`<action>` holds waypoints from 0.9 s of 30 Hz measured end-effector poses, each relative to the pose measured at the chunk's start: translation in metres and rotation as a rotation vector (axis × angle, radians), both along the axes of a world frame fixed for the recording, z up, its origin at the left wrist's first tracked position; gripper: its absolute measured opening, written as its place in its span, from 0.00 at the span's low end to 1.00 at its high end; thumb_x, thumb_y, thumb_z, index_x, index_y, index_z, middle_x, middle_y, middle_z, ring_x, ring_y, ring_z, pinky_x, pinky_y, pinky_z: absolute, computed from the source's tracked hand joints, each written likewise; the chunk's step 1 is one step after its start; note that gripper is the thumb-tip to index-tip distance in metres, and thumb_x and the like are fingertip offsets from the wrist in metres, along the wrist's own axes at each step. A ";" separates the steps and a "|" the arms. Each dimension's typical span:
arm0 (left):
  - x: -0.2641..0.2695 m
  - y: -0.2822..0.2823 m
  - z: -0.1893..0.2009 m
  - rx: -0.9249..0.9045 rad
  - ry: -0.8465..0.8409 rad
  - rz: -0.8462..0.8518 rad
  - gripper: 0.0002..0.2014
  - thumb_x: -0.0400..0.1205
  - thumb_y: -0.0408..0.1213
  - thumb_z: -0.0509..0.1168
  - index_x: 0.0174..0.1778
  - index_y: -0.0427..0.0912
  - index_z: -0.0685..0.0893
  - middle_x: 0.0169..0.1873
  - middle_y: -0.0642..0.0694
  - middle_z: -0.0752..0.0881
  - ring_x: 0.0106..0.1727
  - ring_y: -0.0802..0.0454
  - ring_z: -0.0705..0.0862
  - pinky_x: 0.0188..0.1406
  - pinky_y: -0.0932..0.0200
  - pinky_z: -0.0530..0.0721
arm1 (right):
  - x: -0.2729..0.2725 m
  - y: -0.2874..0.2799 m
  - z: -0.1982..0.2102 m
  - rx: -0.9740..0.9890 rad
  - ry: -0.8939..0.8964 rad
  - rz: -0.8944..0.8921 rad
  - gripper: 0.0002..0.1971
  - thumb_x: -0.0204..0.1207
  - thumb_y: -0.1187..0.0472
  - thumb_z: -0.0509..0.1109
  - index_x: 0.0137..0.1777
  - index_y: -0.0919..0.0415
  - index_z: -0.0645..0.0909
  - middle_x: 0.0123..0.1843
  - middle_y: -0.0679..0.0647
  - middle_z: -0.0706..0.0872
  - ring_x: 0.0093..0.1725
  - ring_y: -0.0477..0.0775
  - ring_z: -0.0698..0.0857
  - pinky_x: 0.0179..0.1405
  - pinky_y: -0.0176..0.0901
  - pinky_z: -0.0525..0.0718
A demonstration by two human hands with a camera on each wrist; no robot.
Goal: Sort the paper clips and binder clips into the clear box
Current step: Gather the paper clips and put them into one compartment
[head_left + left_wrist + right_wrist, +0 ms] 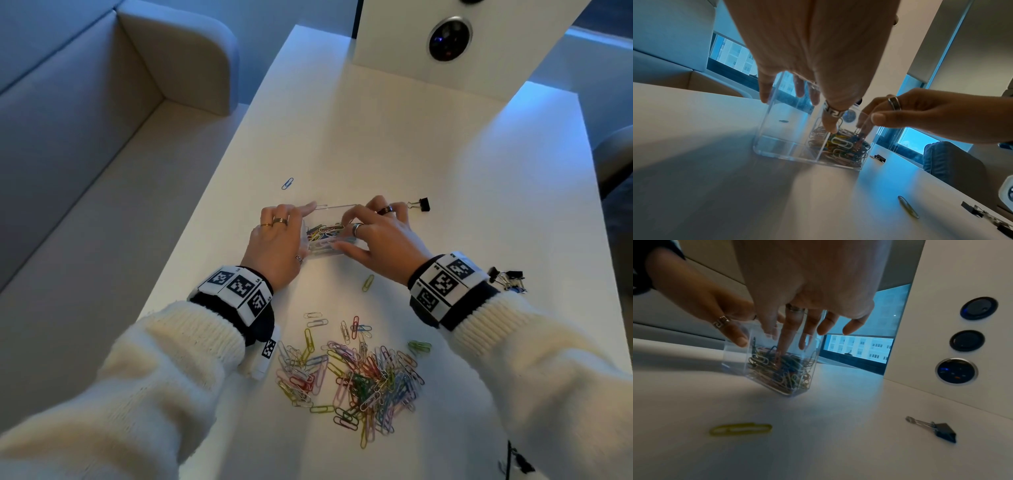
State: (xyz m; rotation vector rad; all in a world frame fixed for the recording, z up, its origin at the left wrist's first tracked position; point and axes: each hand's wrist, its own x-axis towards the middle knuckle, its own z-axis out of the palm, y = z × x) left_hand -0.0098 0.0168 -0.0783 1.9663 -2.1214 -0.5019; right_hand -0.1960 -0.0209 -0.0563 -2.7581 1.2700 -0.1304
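A clear box [337, 208] with a middle divider stands on the white table [394, 144]. Its right compartment holds several coloured paper clips [840, 146]; the left compartment [781, 134] looks empty. My left hand [291, 233] grips the box's left end, thumb on the near wall and fingers over the far rim. My right hand [370, 233] reaches into the clip compartment with straight fingers [785, 339] that touch the clips. A large pile of paper clips [359, 373] lies near me. One black binder clip [421, 204] lies right of the box, and more binder clips [510, 279] lie by my right wrist.
A lone blue paper clip [287, 183] lies beyond the box and a yellow-green one [368, 282] in front of it. A white panel with round sockets [448, 37] rises at the table's far end. A sofa [85, 137] runs along the left edge.
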 end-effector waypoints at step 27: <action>0.047 -0.123 0.006 0.341 -0.410 -0.354 0.25 0.84 0.27 0.48 0.80 0.41 0.59 0.82 0.48 0.54 0.79 0.47 0.59 0.74 0.62 0.54 | -0.007 -0.022 0.000 0.477 -0.334 -0.198 0.27 0.68 0.59 0.76 0.67 0.53 0.73 0.62 0.50 0.79 0.59 0.48 0.78 0.63 0.39 0.75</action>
